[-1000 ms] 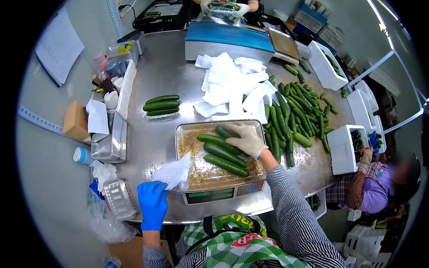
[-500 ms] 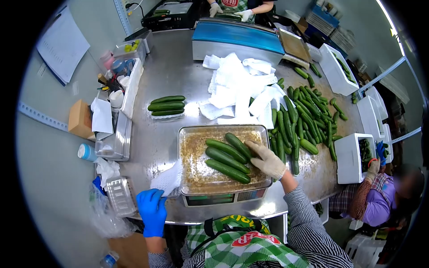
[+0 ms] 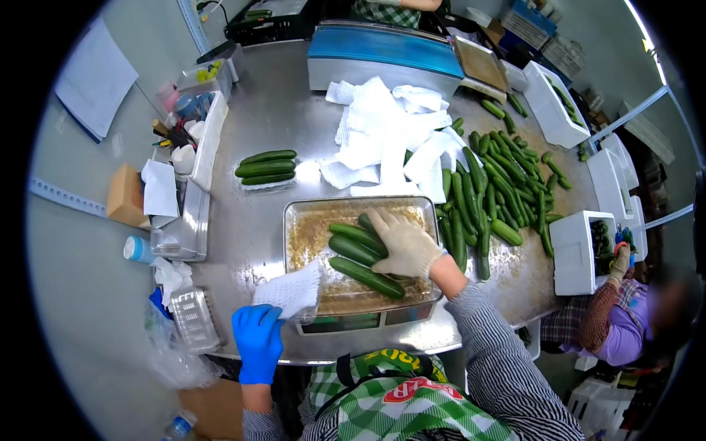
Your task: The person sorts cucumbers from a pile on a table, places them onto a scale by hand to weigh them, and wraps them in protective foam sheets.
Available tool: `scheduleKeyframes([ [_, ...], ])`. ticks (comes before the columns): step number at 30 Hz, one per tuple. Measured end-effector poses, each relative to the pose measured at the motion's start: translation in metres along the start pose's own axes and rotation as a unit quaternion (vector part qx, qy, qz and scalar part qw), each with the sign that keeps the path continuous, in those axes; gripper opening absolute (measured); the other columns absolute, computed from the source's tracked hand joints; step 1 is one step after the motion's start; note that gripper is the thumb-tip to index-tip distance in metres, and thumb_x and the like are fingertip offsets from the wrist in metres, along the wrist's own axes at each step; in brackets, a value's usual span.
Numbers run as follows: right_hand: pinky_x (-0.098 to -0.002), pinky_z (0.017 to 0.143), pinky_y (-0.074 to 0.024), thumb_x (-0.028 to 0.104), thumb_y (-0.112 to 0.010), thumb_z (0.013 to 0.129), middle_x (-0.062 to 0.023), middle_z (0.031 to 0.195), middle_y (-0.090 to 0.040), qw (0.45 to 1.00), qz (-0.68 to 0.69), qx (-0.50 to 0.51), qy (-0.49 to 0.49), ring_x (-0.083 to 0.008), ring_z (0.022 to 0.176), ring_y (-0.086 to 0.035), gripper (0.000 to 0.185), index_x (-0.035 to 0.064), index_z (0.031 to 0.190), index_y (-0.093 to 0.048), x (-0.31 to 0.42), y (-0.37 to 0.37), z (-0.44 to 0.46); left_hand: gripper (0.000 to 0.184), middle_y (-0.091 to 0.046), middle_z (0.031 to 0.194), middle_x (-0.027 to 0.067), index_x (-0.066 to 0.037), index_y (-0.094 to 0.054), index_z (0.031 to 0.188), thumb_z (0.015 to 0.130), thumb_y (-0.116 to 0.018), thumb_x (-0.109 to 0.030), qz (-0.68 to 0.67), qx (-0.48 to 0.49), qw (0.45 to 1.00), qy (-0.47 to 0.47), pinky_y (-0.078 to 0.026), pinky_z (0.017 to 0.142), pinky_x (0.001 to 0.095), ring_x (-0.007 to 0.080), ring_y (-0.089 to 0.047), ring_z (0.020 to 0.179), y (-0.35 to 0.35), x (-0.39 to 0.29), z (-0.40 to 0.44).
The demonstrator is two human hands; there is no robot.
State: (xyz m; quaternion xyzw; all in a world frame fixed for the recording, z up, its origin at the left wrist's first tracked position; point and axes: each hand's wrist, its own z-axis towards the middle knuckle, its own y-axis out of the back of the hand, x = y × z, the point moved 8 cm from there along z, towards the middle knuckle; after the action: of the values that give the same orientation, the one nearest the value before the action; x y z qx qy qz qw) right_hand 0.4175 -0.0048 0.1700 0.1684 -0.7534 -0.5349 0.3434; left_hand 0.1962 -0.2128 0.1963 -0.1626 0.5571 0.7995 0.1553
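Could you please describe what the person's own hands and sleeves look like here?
The left hand wears a close-fitting bright blue glove; the right hand wears a cream-coloured fabric glove. Both sleeves have narrow dark-and-white stripes and end short of the gloves.

Striped sleeves, green-and-white checked apron

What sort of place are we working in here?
Probably a produce packing room: cucumbers lie on a tray-topped scale, more are heaped on the metal table, and white boxes stand alongside.
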Motion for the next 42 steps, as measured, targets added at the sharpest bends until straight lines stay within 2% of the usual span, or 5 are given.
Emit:
scheduleKeyframes([
  [11,-0.0489,0.097,-0.0468,0.033,-0.074,0.070,-0.0285,0.118,-0.055,0.994,-0.056,-0.025,-0.094,-0.0418,0.110,-0.057,0.091,-0.0009,0.144,-0.035,0.001,0.003,0.005,0.024,-0.060,0.091,0.0048,-0.009,-0.065,0.095,0.071,-0.063,-0.005,0.062,0.054,0.987,-0.136,-0.044,0.092,0.0428,0.0236,-0.060,0.091,-0.021,-0.037,-0.004],
  [20,-0.0355,0.100,-0.0459,0.024,-0.069,0.075,-0.0199,0.125,-0.055,0.866,0.475,-0.065,-0.141,-0.0324,0.111,-0.058,0.090,0.0030,0.153,-0.028,-0.037,0.030,-0.030,0.023,-0.059,0.096,0.0057,-0.008,-0.062,0.097,0.074,-0.061,-0.012,0.061,0.080,0.968,-0.229,-0.047,0.089,0.0398,0.0226,-0.060,0.095,-0.079,-0.054,0.014],
  [29,-0.0483,0.098,-0.0486,0.034,-0.075,0.072,-0.0336,0.122,-0.055,0.985,-0.026,-0.081,0.147,-0.0470,0.109,-0.060,0.083,-0.0041,0.137,-0.042,0.096,-0.005,-0.004,0.026,-0.063,0.109,0.0096,-0.007,-0.067,0.099,0.074,-0.061,-0.008,0.004,0.068,0.978,-0.199,-0.044,0.098,0.0456,0.0282,-0.059,0.108,-0.121,-0.047,0.017],
  [33,-0.0436,0.094,-0.0496,0.036,-0.063,0.089,-0.0311,0.119,-0.059,0.982,0.171,0.074,-0.003,-0.0425,0.107,-0.061,0.069,-0.0071,0.139,-0.041,0.049,-0.009,-0.005,0.035,-0.065,0.116,0.0085,-0.010,-0.069,0.107,0.073,-0.062,-0.005,-0.020,0.079,0.981,-0.174,-0.042,0.104,0.0449,0.0259,-0.059,0.115,-0.117,-0.042,0.016],
  [42,-0.0452,0.096,-0.0464,0.024,-0.059,0.087,-0.0262,0.111,-0.063,0.973,0.227,0.047,-0.001,-0.0393,0.107,-0.061,0.045,-0.0010,0.125,-0.058,0.050,-0.026,0.001,0.042,-0.065,0.115,0.0078,-0.013,-0.068,0.113,0.072,-0.062,-0.004,-0.032,0.060,0.979,-0.193,-0.043,0.104,0.0466,0.0252,-0.060,0.114,-0.125,-0.035,0.008],
])
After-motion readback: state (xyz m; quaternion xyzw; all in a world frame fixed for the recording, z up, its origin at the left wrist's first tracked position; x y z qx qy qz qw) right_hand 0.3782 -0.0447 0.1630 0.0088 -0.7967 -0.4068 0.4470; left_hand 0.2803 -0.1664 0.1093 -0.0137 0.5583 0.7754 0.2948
